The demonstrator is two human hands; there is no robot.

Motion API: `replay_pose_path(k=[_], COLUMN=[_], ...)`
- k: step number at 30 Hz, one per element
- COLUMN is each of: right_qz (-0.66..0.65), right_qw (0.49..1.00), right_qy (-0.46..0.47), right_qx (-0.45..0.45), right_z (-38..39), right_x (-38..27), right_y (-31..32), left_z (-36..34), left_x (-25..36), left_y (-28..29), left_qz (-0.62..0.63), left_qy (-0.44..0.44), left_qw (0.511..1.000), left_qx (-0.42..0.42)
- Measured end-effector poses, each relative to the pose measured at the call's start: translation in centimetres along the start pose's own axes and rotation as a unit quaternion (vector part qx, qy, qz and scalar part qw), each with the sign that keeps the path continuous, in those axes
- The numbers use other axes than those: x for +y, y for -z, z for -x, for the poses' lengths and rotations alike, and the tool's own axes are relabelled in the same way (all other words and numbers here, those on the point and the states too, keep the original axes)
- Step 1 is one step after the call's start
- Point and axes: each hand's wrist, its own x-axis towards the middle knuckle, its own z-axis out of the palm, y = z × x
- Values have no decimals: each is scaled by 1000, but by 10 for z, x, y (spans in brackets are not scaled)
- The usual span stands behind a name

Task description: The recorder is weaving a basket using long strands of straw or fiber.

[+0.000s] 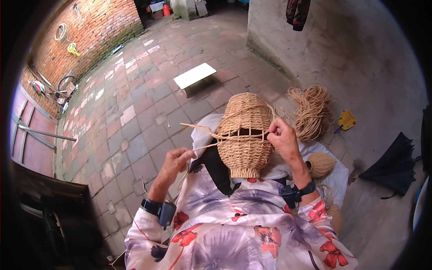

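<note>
I see the tan woven-fibre basket, vase-shaped point(245, 135), sitting upside down on the lap. R hand point(282, 135) grip pinched on the twisted straw strand point(211, 132) at the open band, prob. to hold tension. L hand point(176, 158) closed on its tail, pulled out sideways. Loose straw bundle point(312, 110) on the floor at right, within reach.

1 head view, steeply downward, close

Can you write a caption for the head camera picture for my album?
Two hands, left and right, weave straw cord into a basket.
</note>
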Motion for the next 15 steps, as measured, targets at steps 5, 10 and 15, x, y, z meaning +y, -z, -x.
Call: replay_pose_path(k=[5,10,15], right_qz=[38,73,81], right_qw=[999,997,995], right_qy=[21,18,44], right_qx=[-7,9,23], right_z=[-2,1,3], right_x=[-7,-3,-5], right_y=[-6,1,-4], left_z=[-20,-21,7], left_x=[-21,-13,35], left_y=[-6,-22,-68], left_qz=[-38,-222,97], left_qy=[13,-249,16], left_qw=[999,919,994], left_qx=[27,211,51])
